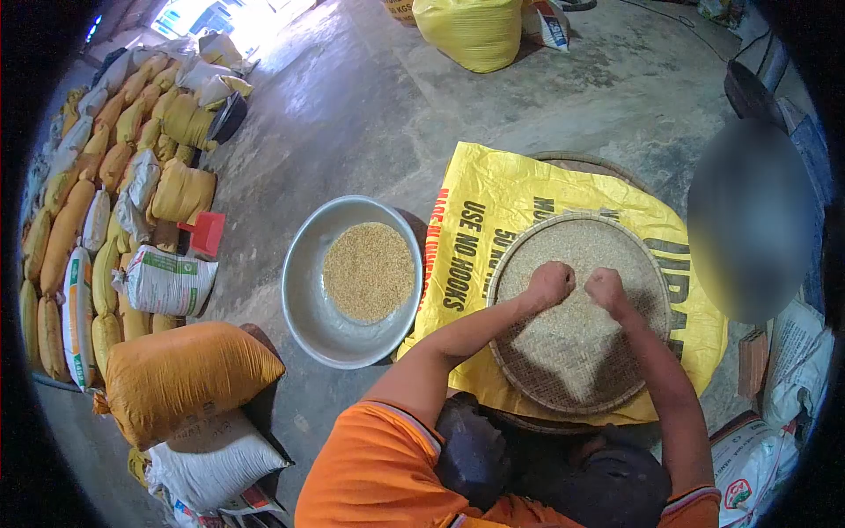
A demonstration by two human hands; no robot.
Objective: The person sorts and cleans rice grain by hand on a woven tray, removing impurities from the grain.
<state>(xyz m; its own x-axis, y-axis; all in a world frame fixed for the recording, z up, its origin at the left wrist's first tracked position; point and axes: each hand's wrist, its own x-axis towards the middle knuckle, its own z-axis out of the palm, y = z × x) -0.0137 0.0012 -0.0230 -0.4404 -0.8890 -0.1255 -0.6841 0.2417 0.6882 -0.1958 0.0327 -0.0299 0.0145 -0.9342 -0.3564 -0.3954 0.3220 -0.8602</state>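
A round woven winnowing tray (532, 370) lies on a spread yellow sack (471, 185) before my knees. Pale grain (581, 242) covers its far part and narrows to a point towards me, with bare weave on both sides. Over the middle of the grain my left hand (553, 284) is closed, fingers curled in. A short gap to its right, my right hand (605, 289) is also closed above the grain. Whatever either fist may hold is hidden. Left of the sack stands a metal basin (304, 304) with browner grain (370, 271) in it.
Filled sacks (114, 167) are stacked along the left side, with an orange sack (194, 378) nearer me. A red scoop (205, 234) lies by the stack. A yellow bag (471, 35) stands at the far side. A brick (752, 363) is at right, below a blurred patch.
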